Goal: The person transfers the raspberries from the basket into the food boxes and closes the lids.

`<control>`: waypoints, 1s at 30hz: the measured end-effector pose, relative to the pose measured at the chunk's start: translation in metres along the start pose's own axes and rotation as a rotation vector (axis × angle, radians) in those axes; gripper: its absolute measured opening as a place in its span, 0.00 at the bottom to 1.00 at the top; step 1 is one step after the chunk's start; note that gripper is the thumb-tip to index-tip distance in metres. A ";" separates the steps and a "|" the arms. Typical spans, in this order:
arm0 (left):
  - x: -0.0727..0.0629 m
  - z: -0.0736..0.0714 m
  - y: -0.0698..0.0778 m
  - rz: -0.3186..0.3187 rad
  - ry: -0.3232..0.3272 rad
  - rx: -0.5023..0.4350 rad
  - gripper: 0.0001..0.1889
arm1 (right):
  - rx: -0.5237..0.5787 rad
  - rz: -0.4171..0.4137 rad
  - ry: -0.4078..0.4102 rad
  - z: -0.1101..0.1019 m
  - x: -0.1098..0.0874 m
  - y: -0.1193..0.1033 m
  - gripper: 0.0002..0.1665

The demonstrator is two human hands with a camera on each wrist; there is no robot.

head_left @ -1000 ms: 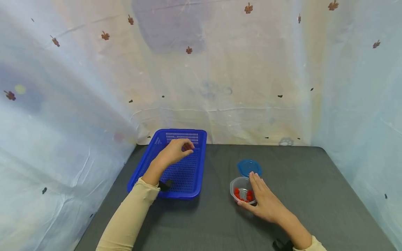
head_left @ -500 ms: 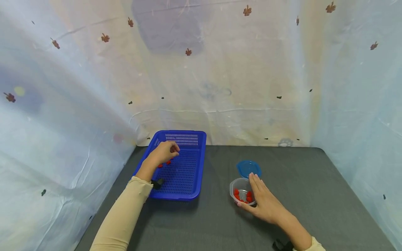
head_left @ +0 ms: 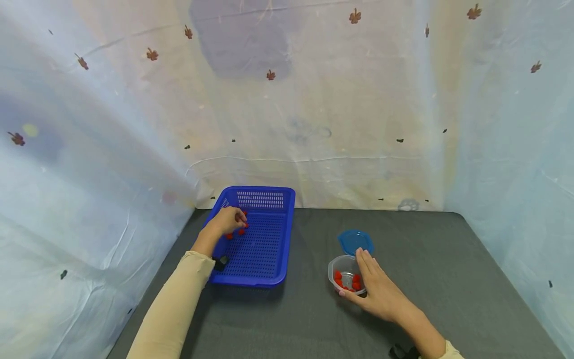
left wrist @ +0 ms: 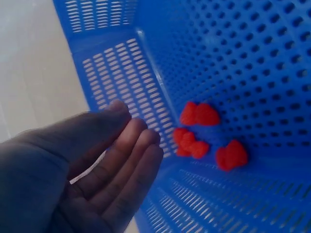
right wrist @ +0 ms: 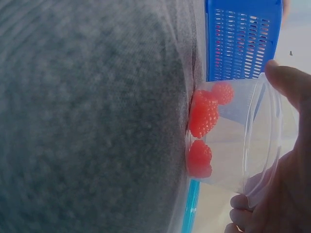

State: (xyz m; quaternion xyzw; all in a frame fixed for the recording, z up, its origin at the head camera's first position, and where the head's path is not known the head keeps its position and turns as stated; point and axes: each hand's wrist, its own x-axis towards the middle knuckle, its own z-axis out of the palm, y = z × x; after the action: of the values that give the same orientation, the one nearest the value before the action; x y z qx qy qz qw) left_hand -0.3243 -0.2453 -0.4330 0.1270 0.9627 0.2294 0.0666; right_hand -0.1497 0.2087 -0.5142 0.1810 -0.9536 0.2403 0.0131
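My left hand reaches over the left side of a blue plastic basket. Its fingers are loosely bent toward the thumb, and nothing shows between them in the left wrist view. Several red raspberries lie on the basket floor just beyond the fingertips. At the right, a small clear plastic container stands upright on the table. My right hand holds it by the rim, thumb on the near side and fingers on the far side. More raspberries lie at its bottom.
A blue lid lies flat right behind the container. The dark grey cloth-covered table meets a pale patterned curtain at its back edge. Tall basket walls surround the left hand's berries.
My left hand has moved left and down into the basket; raspberries now show beside it on the basket floor. My right hand and the container have stayed in place.
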 end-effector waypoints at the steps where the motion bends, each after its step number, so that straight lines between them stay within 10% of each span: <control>1: 0.001 0.000 -0.002 -0.002 -0.005 0.000 0.06 | 0.000 -0.001 0.002 0.000 0.000 0.000 0.71; 30: 0.022 0.012 -0.021 -0.188 -0.085 -0.022 0.05 | 0.000 0.000 0.000 0.001 -0.001 0.000 0.71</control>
State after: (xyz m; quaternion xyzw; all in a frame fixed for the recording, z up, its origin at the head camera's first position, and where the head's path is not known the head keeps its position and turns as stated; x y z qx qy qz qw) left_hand -0.3474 -0.2520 -0.4544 0.0450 0.9641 0.2273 0.1298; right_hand -0.1489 0.2082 -0.5150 0.1811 -0.9535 0.2404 0.0130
